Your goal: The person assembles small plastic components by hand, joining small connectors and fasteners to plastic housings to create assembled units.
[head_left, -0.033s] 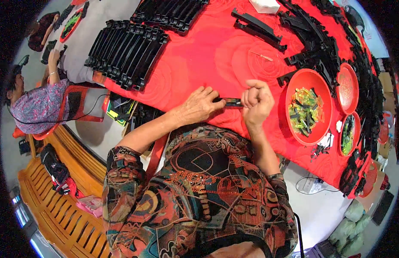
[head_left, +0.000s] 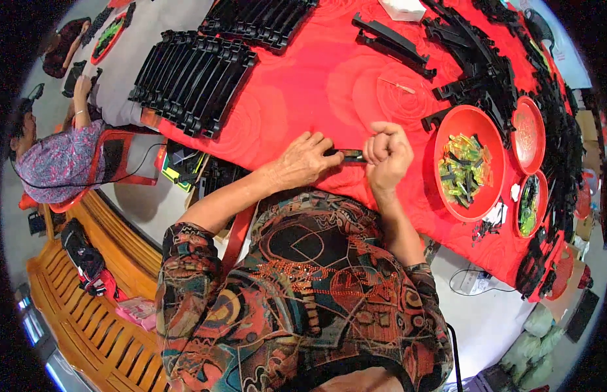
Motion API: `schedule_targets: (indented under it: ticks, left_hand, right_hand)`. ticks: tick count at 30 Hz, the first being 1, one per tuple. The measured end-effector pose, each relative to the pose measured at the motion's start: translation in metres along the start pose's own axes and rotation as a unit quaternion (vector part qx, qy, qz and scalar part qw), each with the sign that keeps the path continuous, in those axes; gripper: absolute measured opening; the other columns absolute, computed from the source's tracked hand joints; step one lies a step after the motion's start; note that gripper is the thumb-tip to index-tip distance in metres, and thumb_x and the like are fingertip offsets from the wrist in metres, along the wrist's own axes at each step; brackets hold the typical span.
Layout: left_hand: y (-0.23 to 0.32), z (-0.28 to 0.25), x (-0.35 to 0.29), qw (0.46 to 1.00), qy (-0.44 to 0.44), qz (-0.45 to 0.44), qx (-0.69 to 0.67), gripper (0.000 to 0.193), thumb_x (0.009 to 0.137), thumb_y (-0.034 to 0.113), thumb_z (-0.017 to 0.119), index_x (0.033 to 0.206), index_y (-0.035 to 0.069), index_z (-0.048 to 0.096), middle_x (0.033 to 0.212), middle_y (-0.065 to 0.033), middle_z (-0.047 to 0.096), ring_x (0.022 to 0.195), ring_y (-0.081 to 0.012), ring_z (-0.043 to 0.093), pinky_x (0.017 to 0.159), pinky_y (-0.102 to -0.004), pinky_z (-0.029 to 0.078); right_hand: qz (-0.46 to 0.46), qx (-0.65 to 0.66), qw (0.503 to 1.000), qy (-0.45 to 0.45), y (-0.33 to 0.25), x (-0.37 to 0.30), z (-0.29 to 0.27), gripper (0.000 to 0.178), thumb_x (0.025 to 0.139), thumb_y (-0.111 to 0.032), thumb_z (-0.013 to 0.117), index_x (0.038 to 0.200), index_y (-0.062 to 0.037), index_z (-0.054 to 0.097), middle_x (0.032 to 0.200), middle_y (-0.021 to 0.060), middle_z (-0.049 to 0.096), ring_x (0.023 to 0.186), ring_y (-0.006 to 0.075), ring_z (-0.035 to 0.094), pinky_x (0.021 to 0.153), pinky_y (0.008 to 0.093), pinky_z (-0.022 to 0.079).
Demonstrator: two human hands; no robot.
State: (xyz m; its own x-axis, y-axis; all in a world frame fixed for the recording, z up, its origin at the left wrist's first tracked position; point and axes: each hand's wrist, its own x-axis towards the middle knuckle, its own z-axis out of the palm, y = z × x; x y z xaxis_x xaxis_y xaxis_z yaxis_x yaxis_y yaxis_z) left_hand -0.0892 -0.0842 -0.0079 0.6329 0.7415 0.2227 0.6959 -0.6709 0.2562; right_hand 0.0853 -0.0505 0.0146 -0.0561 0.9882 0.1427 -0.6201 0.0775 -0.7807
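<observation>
Near the front edge of the red-covered table, a short black plastic strip-like part (head_left: 351,157) lies between my two hands. My left hand (head_left: 305,159) is closed over its left end, fingers bent and knuckles up. At the other end my right hand (head_left: 388,157) is curled with its fingers folded against the part. Most of the part is hidden by the fingers, so its full shape does not show. Right of my right hand stands a red bowl (head_left: 439,173) holding several small yellow-green clear pieces and black pieces (head_left: 465,171).
Rows of long black plastic parts (head_left: 192,81) lie at the left. More black parts (head_left: 470,59) are heaped at the back right. A red plate (head_left: 528,134) and a smaller red dish (head_left: 542,189) sit beyond the bowl. At far left a person (head_left: 62,157) sits working.
My right hand has shifted very slightly left along the black part. My left hand stays where it was.
</observation>
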Motion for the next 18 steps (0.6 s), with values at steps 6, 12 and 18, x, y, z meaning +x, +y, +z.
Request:
schedule_targets:
  ticks: [6, 12, 18]
  left_hand:
    - [0.001, 0.003, 0.002, 1.000, 0.015, 0.003, 0.000, 0.038, 0.068, 0.013, 0.063, 0.106, 0.013, 0.059, 0.093, -0.0073, 0.053, 0.087, -0.0245, 0.051, 0.073, -0.0369, 0.043]
    - [0.001, 0.007, 0.001, 1.000, 0.021, -0.005, -0.017, 0.034, 0.071, 0.017, 0.061, 0.106, 0.013, 0.060, 0.092, -0.0069, 0.053, 0.086, -0.0239, 0.050, 0.072, -0.0367, 0.043]
    - [0.001, 0.008, 0.003, 0.998, 0.065, 0.010, -0.018, 0.025, 0.074, 0.016, 0.058, 0.097, 0.009, 0.063, 0.085, -0.0072, 0.052, 0.084, -0.0227, 0.049, 0.069, -0.0350, 0.042]
  right_hand:
    - [-0.021, -0.069, 0.997, -0.005, 0.016, -0.002, -0.007, 0.031, 0.088, -0.014, 0.033, 0.090, 0.0103, 0.053, 0.050, -0.0035, 0.030, 0.042, 0.0045, 0.024, 0.040, 0.0221, 0.024]
    - [-0.022, -0.079, 0.997, -0.011, 0.020, 0.001, -0.010, 0.028, 0.087, -0.012, 0.035, 0.088, 0.0083, 0.054, 0.050, -0.0037, 0.030, 0.042, 0.0043, 0.024, 0.040, 0.0222, 0.024]
    - [-0.023, -0.121, 0.992, -0.012, 0.021, 0.000, -0.013, 0.028, 0.087, -0.011, 0.031, 0.087, 0.0092, 0.051, 0.050, -0.0034, 0.027, 0.041, 0.0054, 0.021, 0.040, 0.0242, 0.023]
